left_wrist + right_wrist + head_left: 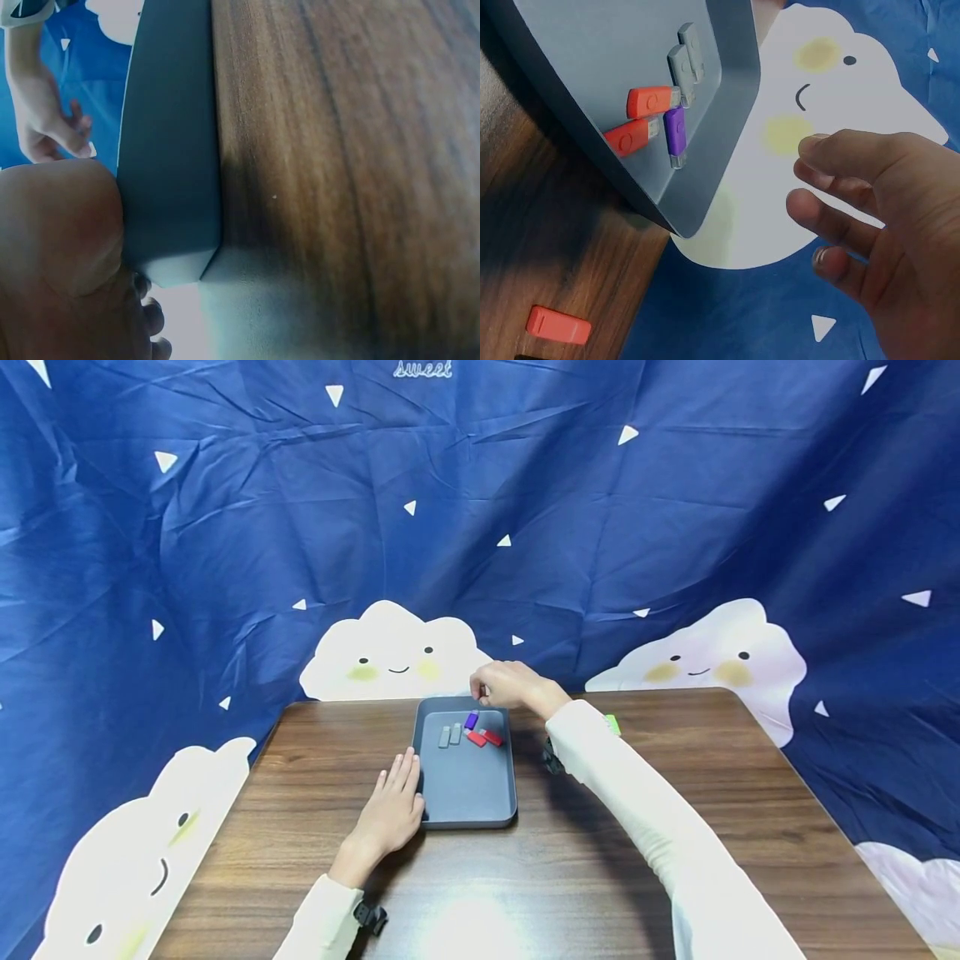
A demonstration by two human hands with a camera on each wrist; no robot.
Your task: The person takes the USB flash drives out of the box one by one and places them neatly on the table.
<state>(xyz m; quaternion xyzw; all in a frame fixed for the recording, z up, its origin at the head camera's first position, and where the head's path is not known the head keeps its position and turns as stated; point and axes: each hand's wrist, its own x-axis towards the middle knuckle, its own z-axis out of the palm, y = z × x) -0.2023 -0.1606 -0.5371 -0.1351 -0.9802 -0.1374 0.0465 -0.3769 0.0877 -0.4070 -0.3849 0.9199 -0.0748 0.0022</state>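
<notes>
A dark grey tray (465,789) lies on the table, holding several USB sticks. Near its far end are a purple USB stick (675,131), two red USB sticks, one of them nearest the middle (649,101), and two grey USB sticks, one of them (681,69) beside the other. My left hand (393,810) rests against the tray's left side with its fingers straight. Above the tray's far right corner hovers my right hand (508,683). In the right wrist view, its fingers are loosely bent with nothing visible between them.
Another red USB stick (559,325) lies on the wooden table (315,777), right of the tray. Partly behind the right sleeve is a small green object (612,724). A blue curtain (480,568) with white clouds hangs behind the table's far edge.
</notes>
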